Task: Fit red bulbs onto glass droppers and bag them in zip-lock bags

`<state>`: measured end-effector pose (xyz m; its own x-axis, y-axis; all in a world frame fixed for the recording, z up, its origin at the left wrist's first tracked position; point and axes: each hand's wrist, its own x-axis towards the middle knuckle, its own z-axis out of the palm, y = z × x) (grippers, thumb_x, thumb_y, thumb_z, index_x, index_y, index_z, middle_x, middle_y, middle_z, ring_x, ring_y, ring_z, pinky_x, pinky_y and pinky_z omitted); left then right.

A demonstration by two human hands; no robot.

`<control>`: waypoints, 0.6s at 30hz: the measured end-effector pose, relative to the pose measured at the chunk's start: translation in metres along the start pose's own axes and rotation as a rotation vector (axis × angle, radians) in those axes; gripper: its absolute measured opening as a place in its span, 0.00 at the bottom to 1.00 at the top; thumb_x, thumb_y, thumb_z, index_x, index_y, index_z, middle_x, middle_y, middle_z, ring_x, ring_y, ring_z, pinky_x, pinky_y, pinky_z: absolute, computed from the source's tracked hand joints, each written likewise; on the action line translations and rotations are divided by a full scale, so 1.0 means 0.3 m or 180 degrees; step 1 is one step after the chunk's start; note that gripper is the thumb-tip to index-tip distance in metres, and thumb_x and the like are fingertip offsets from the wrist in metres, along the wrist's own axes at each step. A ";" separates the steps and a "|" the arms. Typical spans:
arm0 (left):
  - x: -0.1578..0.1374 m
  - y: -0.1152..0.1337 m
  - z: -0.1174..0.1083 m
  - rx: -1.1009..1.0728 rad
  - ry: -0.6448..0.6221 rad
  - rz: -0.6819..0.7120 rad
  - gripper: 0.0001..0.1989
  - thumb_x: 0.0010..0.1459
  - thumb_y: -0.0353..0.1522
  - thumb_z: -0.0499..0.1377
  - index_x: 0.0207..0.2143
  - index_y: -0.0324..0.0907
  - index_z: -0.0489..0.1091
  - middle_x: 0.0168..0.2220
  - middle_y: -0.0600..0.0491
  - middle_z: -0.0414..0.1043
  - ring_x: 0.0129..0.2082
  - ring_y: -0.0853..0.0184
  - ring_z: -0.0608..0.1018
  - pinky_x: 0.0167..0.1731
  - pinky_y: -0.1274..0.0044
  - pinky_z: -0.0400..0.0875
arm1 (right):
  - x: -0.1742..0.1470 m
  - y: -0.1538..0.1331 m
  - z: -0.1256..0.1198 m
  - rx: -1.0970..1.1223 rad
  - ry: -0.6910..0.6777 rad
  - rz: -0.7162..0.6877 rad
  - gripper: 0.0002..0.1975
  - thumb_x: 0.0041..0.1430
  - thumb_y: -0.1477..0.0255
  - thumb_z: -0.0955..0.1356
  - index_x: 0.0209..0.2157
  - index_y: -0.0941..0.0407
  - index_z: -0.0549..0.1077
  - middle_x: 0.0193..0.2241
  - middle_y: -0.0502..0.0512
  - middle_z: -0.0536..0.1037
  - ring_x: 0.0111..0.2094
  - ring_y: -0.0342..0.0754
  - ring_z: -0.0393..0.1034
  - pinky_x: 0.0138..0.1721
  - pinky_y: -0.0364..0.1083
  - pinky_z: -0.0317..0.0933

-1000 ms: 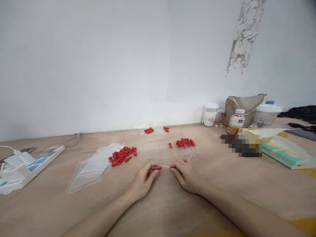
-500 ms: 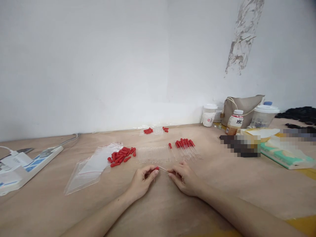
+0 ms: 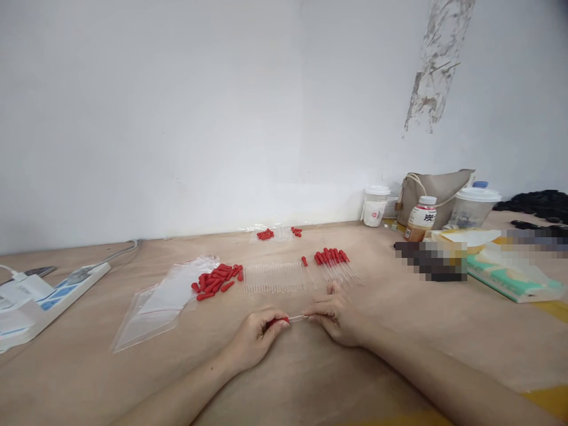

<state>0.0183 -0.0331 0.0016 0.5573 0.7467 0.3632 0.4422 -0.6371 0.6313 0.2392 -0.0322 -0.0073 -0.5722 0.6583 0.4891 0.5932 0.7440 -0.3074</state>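
My left hand (image 3: 257,338) pinches a red rubber dropper bulb (image 3: 285,320), mostly hidden by the fingers. My right hand (image 3: 336,316) is closed on a thin glass dropper tube (image 3: 296,318), whose other end meets the mouth of the bulb; how far it sits inside I cannot tell. Beyond my hands lies a row of bare glass tubes (image 3: 274,278). To its left is a pile of loose red bulbs (image 3: 217,279). Right of the row lie one bulbed dropper (image 3: 305,261) and a fanned group of droppers with red bulbs (image 3: 331,258).
Clear zip bags (image 3: 162,305) lie left of the pile, near a power strip (image 3: 62,299). A bag with bulbs and tubes (image 3: 281,235) lies by the wall. At right stand a lidded cup (image 3: 374,207), a bottle (image 3: 421,219), a grey bag (image 3: 439,183) and a tissue pack (image 3: 510,278).
Both hands have come slightly nearer to me. The tube, slanted to the bulb before, now lies in line with it, and less of the tube shows between my hands.
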 end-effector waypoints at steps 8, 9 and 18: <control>-0.005 0.005 0.004 0.0444 -0.0095 0.0162 0.11 0.59 0.34 0.49 0.32 0.41 0.69 0.27 0.54 0.68 0.28 0.69 0.70 0.29 0.80 0.62 | -0.004 -0.021 0.004 -0.0489 0.0193 -0.0214 0.12 0.56 0.76 0.58 0.31 0.54 0.71 0.23 0.49 0.72 0.24 0.41 0.60 0.35 0.46 0.43; -0.006 0.003 0.004 0.0496 -0.0099 0.0210 0.10 0.59 0.33 0.49 0.32 0.41 0.69 0.28 0.53 0.68 0.28 0.69 0.70 0.29 0.79 0.62 | -0.003 -0.030 0.009 -0.0434 0.0193 -0.0158 0.12 0.56 0.76 0.58 0.29 0.55 0.71 0.23 0.49 0.73 0.24 0.40 0.59 0.35 0.46 0.43; -0.011 -0.028 -0.011 0.0998 -0.0295 0.0761 0.10 0.60 0.30 0.48 0.37 0.40 0.68 0.31 0.51 0.69 0.31 0.68 0.71 0.32 0.78 0.66 | 0.022 -0.057 0.065 -0.0061 -0.0181 0.0492 0.13 0.57 0.73 0.58 0.21 0.57 0.68 0.19 0.45 0.72 0.21 0.38 0.58 0.35 0.44 0.44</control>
<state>0.0104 -0.0296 -0.0025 0.7252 0.5590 0.4020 0.4772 -0.8289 0.2918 0.2143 -0.0384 -0.0149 -0.5041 0.7706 0.3900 0.6870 0.6314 -0.3595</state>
